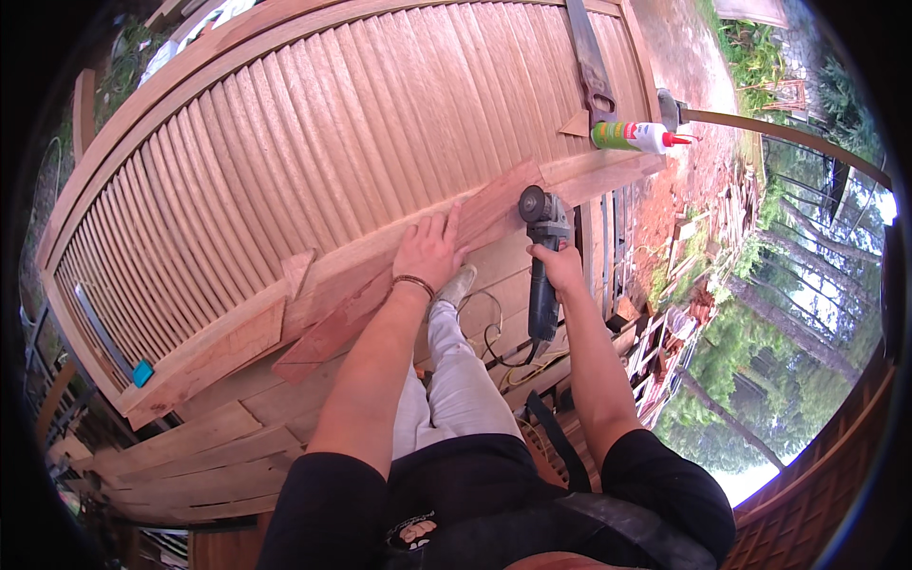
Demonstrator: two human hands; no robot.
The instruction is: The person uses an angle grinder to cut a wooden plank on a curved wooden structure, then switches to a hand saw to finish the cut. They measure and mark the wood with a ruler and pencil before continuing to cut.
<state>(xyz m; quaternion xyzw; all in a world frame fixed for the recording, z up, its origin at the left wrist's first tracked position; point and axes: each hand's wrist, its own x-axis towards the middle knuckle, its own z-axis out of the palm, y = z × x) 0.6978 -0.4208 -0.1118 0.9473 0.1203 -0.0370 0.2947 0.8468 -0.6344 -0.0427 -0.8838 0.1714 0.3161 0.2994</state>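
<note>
A slatted wooden shutter panel (332, 133) lies in front of me, with a reddish board (328, 323) along its near edge. My left hand (427, 252) grips that board, fingers over its top. My right hand (556, 271) is closed around an angle grinder (541, 304), held with its disc upward beside the board's right end. A white and green glue bottle (636, 137) with a red nozzle lies on the frame, next to a handsaw (589, 66) and a small wood triangle (574, 123). A small turquoise object (142, 373) sits at the panel's left end.
Wooden planks (199, 456) lie below the panel, with a cable (494, 332) near my foot (451, 285). A long curved strip (788, 138) extends from the panel's right end. Scrap wood (684, 285) is piled on the ground to the right, with trees beyond.
</note>
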